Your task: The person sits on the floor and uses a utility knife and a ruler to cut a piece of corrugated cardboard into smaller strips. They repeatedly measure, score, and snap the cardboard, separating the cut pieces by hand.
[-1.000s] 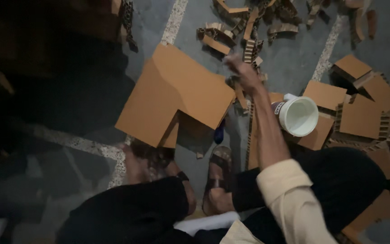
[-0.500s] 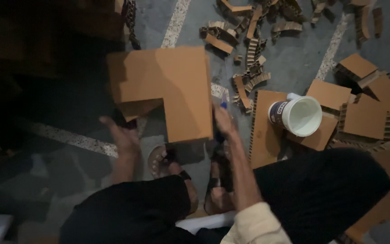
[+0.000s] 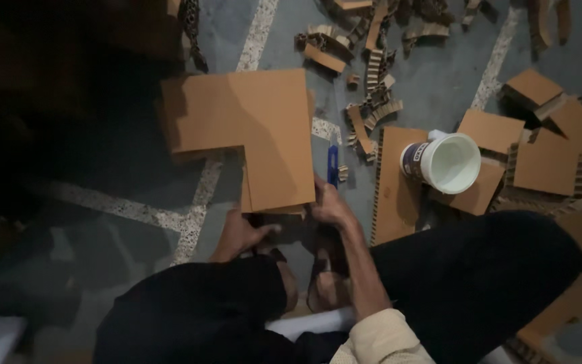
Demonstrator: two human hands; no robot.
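So both hands are down at the near edge of the L-shaped cardboard piece [image 3: 257,128], which lies flat on the grey floor [image 3: 432,81] right in front of the person's sandalled feet [image 3: 325,283]. The left hand [image 3: 240,232] sits at the bottom left corner of the piece's narrow leg, fingers loosely curled with the thumb sticking out toward the right, touching or just under the cardboard edge; honestly can't tell if it's actually pinching it. The right hand [image 3: 330,202] is at the bottom right corner of the same leg, fingers bent and resting against the edge, more of a half-closed grip than a flat palm, but whether it's clamped on the card is hard to say in this light. Just beside that hand there's a blue utility knife [image 3: 332,164] lying on the floor along the right side of the cardboard, not in either hand. Off to the right a white plastic bucket [image 3: 447,162] lies tipped on a long cardboard strip [image 3: 393,195], with scraps and offcuts [image 3: 372,87] scattered beyond. Compared with half a second ago, the L-piece looks like it's settled flatter and squarer to the person, the left hand has slid in from the left side to the bottom corner, and the right hand has pulled in close too.
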